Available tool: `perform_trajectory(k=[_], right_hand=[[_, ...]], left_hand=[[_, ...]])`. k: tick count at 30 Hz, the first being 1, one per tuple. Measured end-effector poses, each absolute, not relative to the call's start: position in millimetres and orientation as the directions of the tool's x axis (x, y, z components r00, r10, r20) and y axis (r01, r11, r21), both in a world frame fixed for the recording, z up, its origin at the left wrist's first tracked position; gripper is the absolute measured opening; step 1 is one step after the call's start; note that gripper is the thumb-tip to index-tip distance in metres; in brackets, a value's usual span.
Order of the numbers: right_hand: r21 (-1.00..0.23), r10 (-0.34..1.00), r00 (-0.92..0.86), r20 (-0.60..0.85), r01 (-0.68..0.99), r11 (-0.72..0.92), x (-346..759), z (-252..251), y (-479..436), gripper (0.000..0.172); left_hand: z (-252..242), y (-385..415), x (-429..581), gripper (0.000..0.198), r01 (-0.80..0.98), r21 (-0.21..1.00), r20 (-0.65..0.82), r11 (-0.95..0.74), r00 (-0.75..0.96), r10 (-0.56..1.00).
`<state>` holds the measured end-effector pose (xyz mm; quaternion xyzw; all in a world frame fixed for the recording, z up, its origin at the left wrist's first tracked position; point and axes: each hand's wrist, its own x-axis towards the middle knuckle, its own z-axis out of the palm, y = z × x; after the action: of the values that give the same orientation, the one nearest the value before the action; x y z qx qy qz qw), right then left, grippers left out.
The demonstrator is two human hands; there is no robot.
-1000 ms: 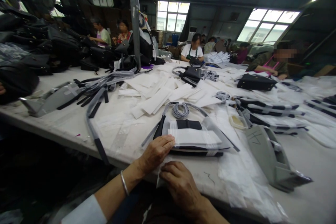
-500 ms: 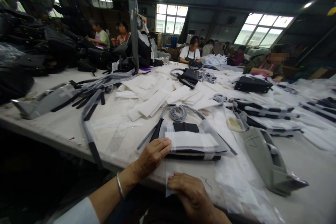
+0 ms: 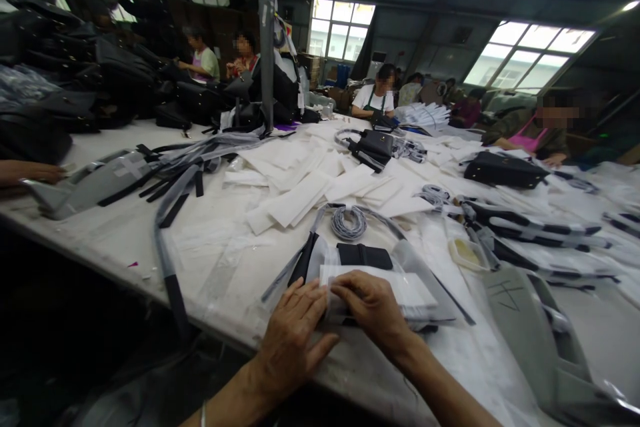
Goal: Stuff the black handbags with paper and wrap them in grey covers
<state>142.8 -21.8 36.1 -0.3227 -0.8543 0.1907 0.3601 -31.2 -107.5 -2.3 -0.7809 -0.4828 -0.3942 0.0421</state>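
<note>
In front of me a black handbag (image 3: 364, 255) lies on the table, partly covered by translucent wrapping. A folded white sheet (image 3: 400, 287) rests across its near side. My left hand (image 3: 295, 323) lies on the bag's left end, fingers stretched out and thumb apart. Close beside it, my right hand (image 3: 373, 307) pinches a translucent strip (image 3: 336, 305), perhaps tape, against the left end of the white sheet. A wrapped, coiled strap (image 3: 349, 223) sits at the top of the bag, inside the arch of its handle.
A grey tape dispenser (image 3: 520, 320) stands at right, another tape dispenser (image 3: 107, 180) at left, near another person's hand (image 3: 35, 172). White sheets (image 3: 310, 190) lie in a loose pile beyond the bag. Wrapped straps (image 3: 173, 213) overhang the table's front edge (image 3: 215, 327).
My right hand has risen from the table's edge onto the bag, bringing the strip up to the white sheet. My left hand has shifted slightly nearer. Another person's hand has appeared at left.
</note>
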Motion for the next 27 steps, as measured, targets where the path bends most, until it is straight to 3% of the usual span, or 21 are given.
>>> perform_trajectory(k=[7,15,21,27], right_hand=[[-0.66,0.788,-0.484,0.38,0.455,0.598,133,39,-14,0.024],[-0.807,0.873,-0.428,0.235,0.415,0.421,134,31,-10,0.022],[-0.684,0.848,-0.453,0.273,0.528,0.503,131,22,-9,0.016],[-0.646,0.878,-0.428,0.215,0.612,0.456,127,22,-7,0.017]], left_hand=[[-8,-95,-12,0.01,0.792,0.454,0.686,-0.409,-0.018,0.727],[-8,-84,-8,0.017,0.835,0.437,0.691,-0.334,-0.074,0.719],[-10,-80,-10,0.02,0.867,0.397,0.675,-0.301,-0.053,0.736],[4,-80,-9,0.019,0.898,0.295,0.727,-0.326,0.011,0.686]])
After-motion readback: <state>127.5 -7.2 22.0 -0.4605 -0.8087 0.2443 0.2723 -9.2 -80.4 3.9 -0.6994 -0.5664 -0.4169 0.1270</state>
